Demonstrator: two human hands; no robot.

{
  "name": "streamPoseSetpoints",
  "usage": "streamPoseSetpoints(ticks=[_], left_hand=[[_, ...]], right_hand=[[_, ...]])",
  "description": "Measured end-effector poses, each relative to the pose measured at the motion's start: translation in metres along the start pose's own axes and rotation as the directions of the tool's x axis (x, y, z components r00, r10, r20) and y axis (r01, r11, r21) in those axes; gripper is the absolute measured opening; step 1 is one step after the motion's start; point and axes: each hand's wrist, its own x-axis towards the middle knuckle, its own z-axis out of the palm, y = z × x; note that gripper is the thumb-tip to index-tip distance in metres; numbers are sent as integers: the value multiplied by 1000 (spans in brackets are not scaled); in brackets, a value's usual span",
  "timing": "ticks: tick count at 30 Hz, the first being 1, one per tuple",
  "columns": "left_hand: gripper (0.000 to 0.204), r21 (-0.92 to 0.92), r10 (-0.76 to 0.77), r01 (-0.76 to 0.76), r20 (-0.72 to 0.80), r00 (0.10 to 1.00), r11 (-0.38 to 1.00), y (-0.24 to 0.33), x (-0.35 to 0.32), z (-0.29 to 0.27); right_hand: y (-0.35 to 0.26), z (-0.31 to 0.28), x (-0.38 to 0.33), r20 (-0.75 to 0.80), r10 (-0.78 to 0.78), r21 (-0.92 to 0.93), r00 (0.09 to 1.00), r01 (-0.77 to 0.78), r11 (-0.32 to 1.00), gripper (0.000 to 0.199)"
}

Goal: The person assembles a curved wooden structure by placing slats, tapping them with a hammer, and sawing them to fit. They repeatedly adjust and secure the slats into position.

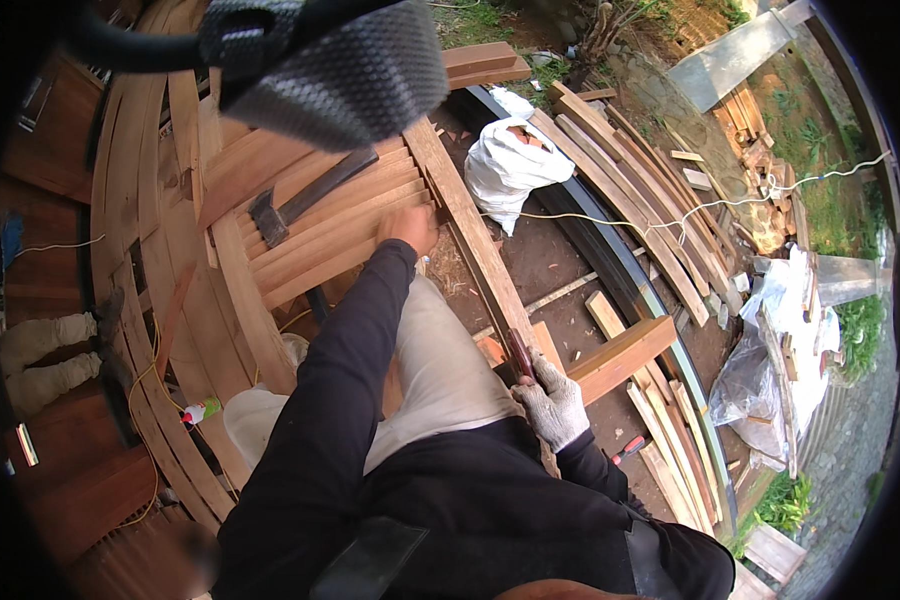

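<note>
The gloved right hand (553, 405) grips a dark tool (519, 352) by the plank (475, 240) — seemingly for control — while the left hand (410, 229) (grip unclear) sits at the slats (325, 250), perhaps steadying them.

A bulging white sack (515, 168) sat by a dark beam (620, 262), a pale cord (825, 178) crossed stacked planks (625, 203), and crumpled clear plastic (748, 398) lay near green plants (855, 340)

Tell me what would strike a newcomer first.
Probably the dark axe-like tool lying on brown wooden slats, upper left of centre, near the bare left hand. Next, the bulging white sack, upper right of centre, and the pale-gloved right hand, lower right of centre. A blurred grey textured strap looms at the top.
</note>
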Motion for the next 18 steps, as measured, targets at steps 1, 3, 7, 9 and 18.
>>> streamPoseSetpoints(ticks=[1, 3, 7, 9, 18], left_hand=[[22, -14, 0, 0, -7, 1000, 1000, -6, 4, 3], [22, -36, 2, -3, -29, 1000, 999, -15, 14, -2], [21, 66, -27, 27, 6, 1000, 997, -3, 12, -11], [21, 67, 2, 0, -22, 1000, 998, -5, 12, -10], [24, 51, -19, 17, 37, 999, 999, 5, 3, -8]], right_hand=[[-19, 6, 10, 18, 27, -12, 999, -27, 1000, 54], [-32, 9, 19, 25, 31, -32, 999, -30, 999, 54], [-16, -4, -8, 10, -52, -46, 999, 52, 998, 53], [-29, -11, -31, 41, 125, 93, 991, -128, 987, 54], [-32, 8, 20, 32, -28, -40, 999, 29, 999, 55]])
